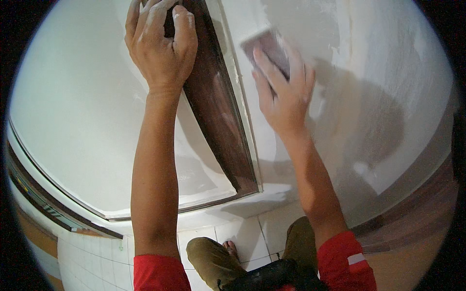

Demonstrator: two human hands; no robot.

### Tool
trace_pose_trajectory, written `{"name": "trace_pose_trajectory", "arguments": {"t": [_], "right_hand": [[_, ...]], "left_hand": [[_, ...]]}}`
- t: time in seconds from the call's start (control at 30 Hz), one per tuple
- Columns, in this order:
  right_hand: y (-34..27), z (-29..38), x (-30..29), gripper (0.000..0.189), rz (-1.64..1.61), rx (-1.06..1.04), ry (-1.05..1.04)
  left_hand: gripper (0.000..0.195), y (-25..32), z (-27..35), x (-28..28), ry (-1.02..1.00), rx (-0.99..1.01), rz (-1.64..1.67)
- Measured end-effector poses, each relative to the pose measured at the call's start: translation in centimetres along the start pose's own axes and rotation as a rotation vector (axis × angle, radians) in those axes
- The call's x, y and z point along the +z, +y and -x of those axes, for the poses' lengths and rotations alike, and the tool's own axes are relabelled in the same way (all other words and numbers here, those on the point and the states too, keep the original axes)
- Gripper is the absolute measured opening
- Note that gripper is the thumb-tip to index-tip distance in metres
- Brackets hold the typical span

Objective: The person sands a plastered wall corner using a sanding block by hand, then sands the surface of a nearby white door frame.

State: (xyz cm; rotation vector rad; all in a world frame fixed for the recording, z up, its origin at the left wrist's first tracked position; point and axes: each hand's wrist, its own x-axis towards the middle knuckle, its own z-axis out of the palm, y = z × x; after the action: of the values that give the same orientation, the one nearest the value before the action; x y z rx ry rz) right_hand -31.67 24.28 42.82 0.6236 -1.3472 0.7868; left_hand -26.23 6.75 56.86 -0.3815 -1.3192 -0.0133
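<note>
My right hand [285, 91] is closed on a flat, brownish rectangular sanding pad or block [269, 51], held against the patched white wall [302, 22] to the right of a dark wooden frame [218, 109]. The hand and the pad are blurred. At the top left, my left hand [162, 43] rests with bent fingers at the edge of the frame, with white dust on its thumb and fingers. Its fingertips are partly cut off by the picture's upper rim, so whether it grips the frame or only leans there is not plain.
A white panel [80, 109] fills the left side, bordered by dark trim. Below lie white floor tiles [244, 240], with my bare foot [230, 249] on them. A black bag or pouch [265, 276] hangs at my waist. Brown flooring [407, 232] curves along the lower right.
</note>
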Motion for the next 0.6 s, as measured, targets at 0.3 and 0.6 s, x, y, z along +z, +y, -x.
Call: {"name": "trace_pose_trajectory", "arguments": {"t": [0.3,0.6], "right_hand": [[-0.1,25.6,-7.9,0.034,0.093,0.129,-0.479],[-2.2,16.7,-8.6,0.048,-0.164,0.294,-0.235]], "left_hand": [[0.027,0.6,-0.3,-0.3,0.01,0.022,-0.005],[0.038,-0.3,1.7,-3.5,0.138,-0.173,0.476]]}}
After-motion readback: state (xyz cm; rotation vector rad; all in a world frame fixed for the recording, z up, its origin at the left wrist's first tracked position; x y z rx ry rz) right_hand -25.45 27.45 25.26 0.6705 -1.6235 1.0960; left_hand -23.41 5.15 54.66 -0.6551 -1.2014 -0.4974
